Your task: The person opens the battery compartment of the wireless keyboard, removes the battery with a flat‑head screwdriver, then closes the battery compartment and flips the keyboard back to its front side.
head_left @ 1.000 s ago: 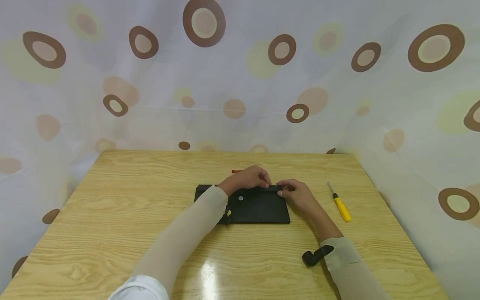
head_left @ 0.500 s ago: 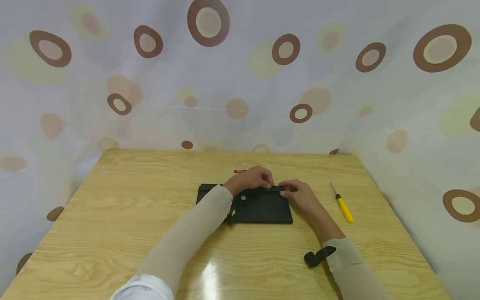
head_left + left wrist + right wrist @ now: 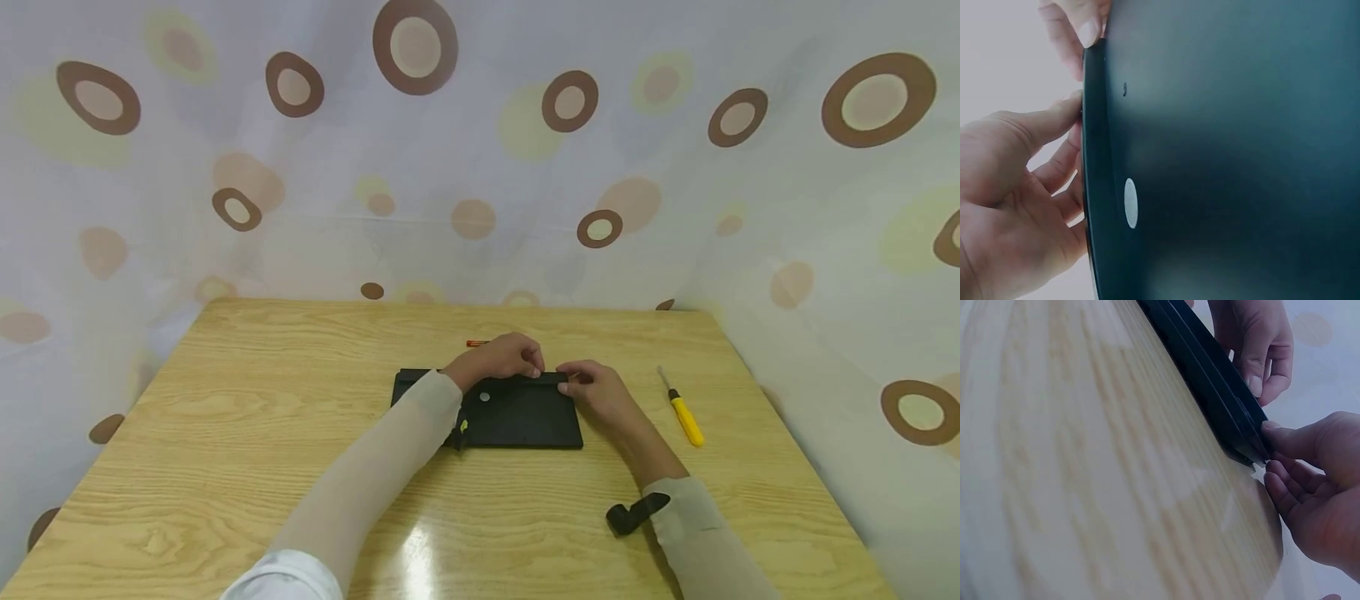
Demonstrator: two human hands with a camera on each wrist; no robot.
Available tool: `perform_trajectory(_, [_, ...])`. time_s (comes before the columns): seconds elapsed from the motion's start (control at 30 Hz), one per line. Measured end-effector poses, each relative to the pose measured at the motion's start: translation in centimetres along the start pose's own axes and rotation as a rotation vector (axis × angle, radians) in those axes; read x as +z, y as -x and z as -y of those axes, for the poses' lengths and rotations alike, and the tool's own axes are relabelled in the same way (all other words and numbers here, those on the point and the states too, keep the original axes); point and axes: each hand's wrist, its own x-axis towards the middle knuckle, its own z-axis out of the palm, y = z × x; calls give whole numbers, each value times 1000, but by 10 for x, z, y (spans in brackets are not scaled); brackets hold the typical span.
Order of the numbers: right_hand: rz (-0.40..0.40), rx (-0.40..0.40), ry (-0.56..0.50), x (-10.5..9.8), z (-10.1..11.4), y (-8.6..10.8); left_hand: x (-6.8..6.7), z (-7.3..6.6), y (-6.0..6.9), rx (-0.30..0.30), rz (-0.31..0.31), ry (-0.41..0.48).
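Observation:
A flat black rectangular panel (image 3: 525,417) with a raised strip along its far edge lies on the table. It resembles a keyboard turned face down, but no keys show. A small round grey spot (image 3: 1130,203) sits beside the strip. My left hand (image 3: 498,356) reaches across the panel and pinches that far edge, thumb and fingers curled on it. At the far right corner, my right hand (image 3: 596,392) grips the panel between thumb and fingers, seen close in the right wrist view, where the right hand (image 3: 1329,481) holds the corner. My left forearm hides the panel's left part.
To the right lies a screwdriver (image 3: 686,421) with a yellow handle, its shaft pointing away. Behind my left hand is a small red object (image 3: 476,342), partly hidden. The wooden table (image 3: 300,400) meets a patterned cloth (image 3: 315,250) at the back and sides.
The head view shifts slightly. Both hands stay at the panel's far edge with almost the same hold.

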Motion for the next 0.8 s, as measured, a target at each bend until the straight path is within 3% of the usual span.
perform_trajectory(0.33, [31,6,14,-8,3,6,-1,-13,-1,-25,51,-68])
perform_trajectory(0.5, [48,-1,32,-16,0,17,4,-18,-5,-53,54,-80])
perform_trajectory(0.7, [83,40,42,-20,-6,36,11,-19,-12,-45,57,-101])
perform_trajectory(0.8, [120,70,-28,-20,-5,45,14,-18,-15,-41,50,-120])
